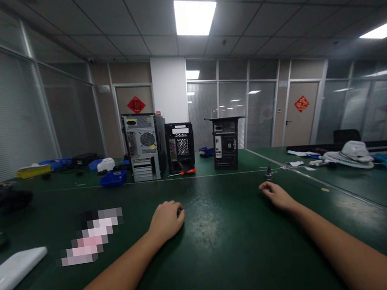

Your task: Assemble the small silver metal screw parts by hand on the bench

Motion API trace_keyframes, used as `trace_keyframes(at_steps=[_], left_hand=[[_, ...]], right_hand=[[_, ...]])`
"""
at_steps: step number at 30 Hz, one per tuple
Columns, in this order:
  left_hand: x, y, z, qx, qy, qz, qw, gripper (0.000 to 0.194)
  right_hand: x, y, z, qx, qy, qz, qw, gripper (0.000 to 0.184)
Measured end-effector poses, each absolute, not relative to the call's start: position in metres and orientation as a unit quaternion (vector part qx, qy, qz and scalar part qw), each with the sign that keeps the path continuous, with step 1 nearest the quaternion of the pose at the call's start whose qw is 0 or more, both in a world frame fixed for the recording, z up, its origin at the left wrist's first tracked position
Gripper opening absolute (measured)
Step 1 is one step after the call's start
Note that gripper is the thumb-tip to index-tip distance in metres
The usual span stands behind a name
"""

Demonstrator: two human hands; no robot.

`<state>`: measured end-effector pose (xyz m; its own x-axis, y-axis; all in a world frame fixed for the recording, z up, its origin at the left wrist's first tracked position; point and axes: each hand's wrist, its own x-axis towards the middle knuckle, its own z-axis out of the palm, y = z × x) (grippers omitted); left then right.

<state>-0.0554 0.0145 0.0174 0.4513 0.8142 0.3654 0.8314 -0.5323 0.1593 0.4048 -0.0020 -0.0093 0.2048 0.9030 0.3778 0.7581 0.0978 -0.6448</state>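
Both my forearms reach out over a dark green table. My left hand rests on the tabletop with its fingers curled under in a loose fist; nothing shows in it. My right hand lies on the table too, fingers bent and closed, and I cannot make out anything in it. A small dark knob-like part stands just beyond my right hand. Three computer cases stand further back: a grey one, a black one and another black one. A red-handled screwdriver lies in front of them.
A white flat object lies at the near left, beside a blurred patch. Blue bins and a yellow tray sit at the back left. White items and blue cloth lie on the right table. Glass office walls surround the room.
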Motion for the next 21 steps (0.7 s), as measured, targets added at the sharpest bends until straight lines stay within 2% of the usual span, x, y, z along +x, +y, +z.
trace_keyframes(at_steps=[10,16,21], left_hand=[[-0.054,0.013,0.016,-0.857,-0.477,-0.196,0.021,0.033],[-0.054,0.012,0.017,-0.856,-0.481,-0.185,0.026,0.034],[-0.055,0.013,0.017,-0.857,-0.479,-0.190,0.027,0.033]], right_hand=[[0.440,0.006,-0.021,-0.686,-0.519,0.117,0.496,0.028],[0.458,0.001,-0.007,-0.653,-0.498,0.033,0.570,0.035],[0.479,-0.011,-0.002,-0.643,-0.498,0.037,0.581,0.037]])
